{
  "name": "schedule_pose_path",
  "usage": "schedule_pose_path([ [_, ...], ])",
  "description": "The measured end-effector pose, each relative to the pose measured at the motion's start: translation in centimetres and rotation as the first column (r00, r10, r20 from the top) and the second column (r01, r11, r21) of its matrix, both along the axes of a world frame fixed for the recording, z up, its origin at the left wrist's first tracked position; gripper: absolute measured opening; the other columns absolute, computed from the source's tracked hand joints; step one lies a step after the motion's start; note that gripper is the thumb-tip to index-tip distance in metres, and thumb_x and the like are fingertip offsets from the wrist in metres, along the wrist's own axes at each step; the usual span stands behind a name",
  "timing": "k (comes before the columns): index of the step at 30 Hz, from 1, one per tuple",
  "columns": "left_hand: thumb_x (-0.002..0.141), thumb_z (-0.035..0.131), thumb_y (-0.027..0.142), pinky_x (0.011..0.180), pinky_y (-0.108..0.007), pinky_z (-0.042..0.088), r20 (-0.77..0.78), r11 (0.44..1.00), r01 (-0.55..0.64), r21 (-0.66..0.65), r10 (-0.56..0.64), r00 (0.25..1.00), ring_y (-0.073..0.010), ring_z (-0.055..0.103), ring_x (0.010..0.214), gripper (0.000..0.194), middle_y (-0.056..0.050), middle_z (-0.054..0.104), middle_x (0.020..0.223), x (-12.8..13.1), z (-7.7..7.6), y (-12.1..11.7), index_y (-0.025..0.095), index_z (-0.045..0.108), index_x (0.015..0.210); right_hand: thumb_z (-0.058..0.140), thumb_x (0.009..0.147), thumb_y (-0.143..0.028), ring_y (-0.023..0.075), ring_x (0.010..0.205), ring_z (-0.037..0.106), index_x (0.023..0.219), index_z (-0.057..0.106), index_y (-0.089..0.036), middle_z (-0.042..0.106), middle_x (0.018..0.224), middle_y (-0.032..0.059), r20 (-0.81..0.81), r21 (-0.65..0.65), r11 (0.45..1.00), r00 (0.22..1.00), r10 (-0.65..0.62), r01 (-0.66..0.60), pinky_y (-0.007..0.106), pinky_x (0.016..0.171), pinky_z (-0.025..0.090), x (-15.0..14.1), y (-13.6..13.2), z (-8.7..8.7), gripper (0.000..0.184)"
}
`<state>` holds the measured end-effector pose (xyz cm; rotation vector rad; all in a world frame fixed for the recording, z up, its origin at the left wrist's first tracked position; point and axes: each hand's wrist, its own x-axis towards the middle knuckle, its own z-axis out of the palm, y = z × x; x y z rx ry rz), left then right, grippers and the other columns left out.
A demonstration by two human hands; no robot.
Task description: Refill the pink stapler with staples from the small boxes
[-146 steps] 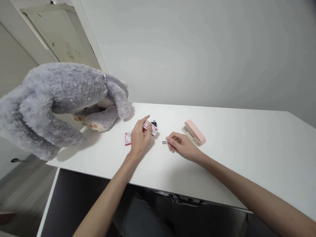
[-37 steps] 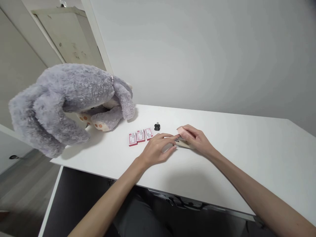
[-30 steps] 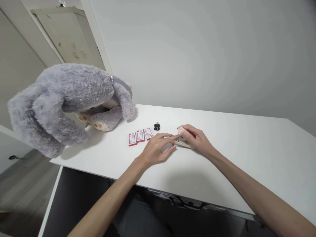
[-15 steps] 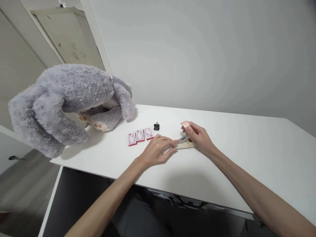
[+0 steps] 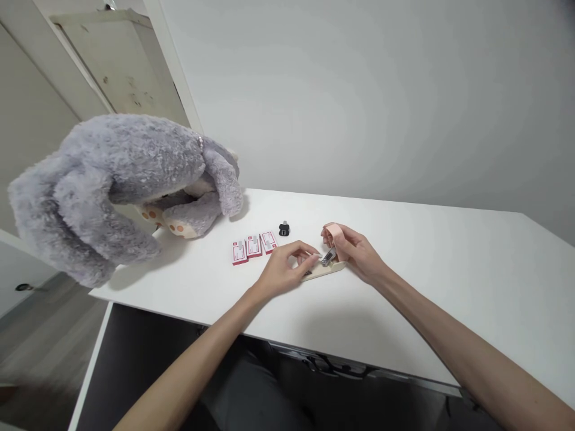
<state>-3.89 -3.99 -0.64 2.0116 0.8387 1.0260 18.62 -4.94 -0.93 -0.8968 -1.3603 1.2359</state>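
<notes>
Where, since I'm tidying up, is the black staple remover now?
In the head view, the black staple remover lies mid-picture on the table, beyond and right of the rightmost red-and-white box, left of the pink stapler.

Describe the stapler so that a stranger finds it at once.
On the white table, go right from the grey plush toy, past three boxes. There, the right hand grips the open stapler. Its pink cover and cream base set it apart from the red-and-white boxes and small black object.
</notes>
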Motion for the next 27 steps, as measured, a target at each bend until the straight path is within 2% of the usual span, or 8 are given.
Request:
schedule_pose_path([
  [2, 0.100, 0.068, 0.039, 0.082, -0.035, 0.058, 0.002, 0.998, 0.018, -0.063, -0.018, 1.000, -0.0193, 0.074, 0.088, 0.019, -0.006, 0.080, 0.097, 0.07, 0.13, -0.04, 0.020, 0.075, 0.101, 0.074, 0.092, -0.064, 0.0241, 0.102, 0.060, 0.117, 0.073, -0.026, 0.066, 0.114, 0.0091, -0.034, -0.009, 1.000, 0.999, 0.020, -0.020, 0.033, 0.077, 0.055, -0.07, 0.05, -0.21, 0.046],
  [5, 0.100, 0.068, 0.036, 0.102, -0.041, 0.054, 0.044, 0.998, 0.052, -0.026, -0.051, 0.998, -0.0226, 0.071, 0.111, 0.017, -0.008, 0.078, 0.113, 0.02, 0.29, 0.08, 0.021, 0.076, 0.099, 0.074, 0.094, -0.060, 0.0205, 0.095, 0.058, 0.118, 0.074, -0.027, 0.064, 0.107, 0.0064, -0.100, -0.029, 0.998, 0.993, 0.055, -0.058, 0.030, 0.074, 0.053, -0.17, 0.07, -0.49, 0.041],
  [7, 0.100, 0.068, 0.036, 0.108, -0.043, 0.051, 0.053, 0.998, 0.060, -0.007, -0.060, 0.997, -0.0235, 0.069, 0.116, 0.017, -0.008, 0.077, 0.116, -0.03, 0.35, 0.19, 0.022, 0.077, 0.099, 0.074, 0.094, -0.059, 0.0193, 0.091, 0.058, 0.118, 0.074, -0.027, 0.063, 0.102, 0.0050, -0.130, -0.046, 0.995, 0.989, 0.076, -0.083, 0.029, 0.073, 0.052, -0.29, 0.01, -0.62, 0.040],
  [11, 0.101, 0.067, 0.040, 0.100, -0.040, 0.055, 0.045, 0.989, 0.097, -0.114, -0.093, 0.995, -0.0220, 0.072, 0.107, 0.022, -0.008, 0.078, 0.111, 0.02, 0.48, 0.11, 0.021, 0.077, 0.100, 0.074, 0.095, -0.058, 0.0191, 0.091, 0.058, 0.119, 0.075, -0.028, 0.063, 0.101, 0.0047, -0.147, -0.048, 0.993, 0.984, 0.104, -0.112, 0.029, 0.073, 0.051, -0.55, -0.18, -0.70, 0.038],
  [17, 0.098, 0.070, 0.045, 0.074, -0.031, 0.057, 0.078, 0.952, 0.043, -0.303, -0.020, 0.997, -0.0196, 0.074, 0.085, 0.029, -0.007, 0.078, 0.089, 0.27, 0.83, -0.38, 0.017, 0.072, 0.097, 0.076, 0.093, -0.059, 0.0190, 0.089, 0.058, 0.118, 0.075, -0.027, 0.063, 0.101, 0.0052, -0.154, -0.045, 0.992, 0.982, 0.108, -0.117, 0.029, 0.072, 0.051, -0.63, -0.20, -0.62, 0.041],
  [22, 0.096, 0.072, 0.043, 0.075, -0.032, 0.056, 0.083, 0.966, 0.024, -0.259, -0.002, 0.997, -0.0190, 0.073, 0.084, 0.026, -0.007, 0.078, 0.090, 0.23, 0.73, -0.26, 0.017, 0.072, 0.096, 0.077, 0.092, -0.060, 0.0198, 0.092, 0.059, 0.117, 0.075, -0.027, 0.064, 0.102, 0.0056, -0.141, -0.040, 0.994, 0.985, 0.097, -0.103, 0.030, 0.073, 0.052, -0.66, -0.17, -0.52, 0.042],
  [25, 0.096, 0.073, 0.040, 0.086, -0.035, 0.056, 0.121, 0.978, 0.049, -0.202, -0.025, 0.992, -0.0200, 0.073, 0.096, 0.022, -0.009, 0.079, 0.104, 0.22, 0.46, 0.01, 0.018, 0.074, 0.094, 0.077, 0.092, -0.060, 0.0202, 0.091, 0.059, 0.117, 0.074, -0.027, 0.064, 0.101, 0.0053, -0.145, -0.058, 0.993, 0.985, 0.095, -0.105, 0.030, 0.072, 0.051, -0.69, -0.25, -0.38, 0.042],
  [27, 0.095, 0.074, 0.040, 0.092, -0.036, 0.056, 0.186, 0.973, 0.085, -0.216, -0.045, 0.982, -0.0208, 0.073, 0.101, 0.022, -0.011, 0.078, 0.112, 0.26, 0.27, 0.16, 0.017, 0.073, 0.092, 0.077, 0.091, -0.060, 0.0207, 0.090, 0.060, 0.118, 0.074, -0.026, 0.064, 0.100, 0.0056, -0.148, -0.073, 0.992, 0.985, 0.090, -0.101, 0.031, 0.072, 0.051, -0.68, -0.29, -0.33, 0.043],
])
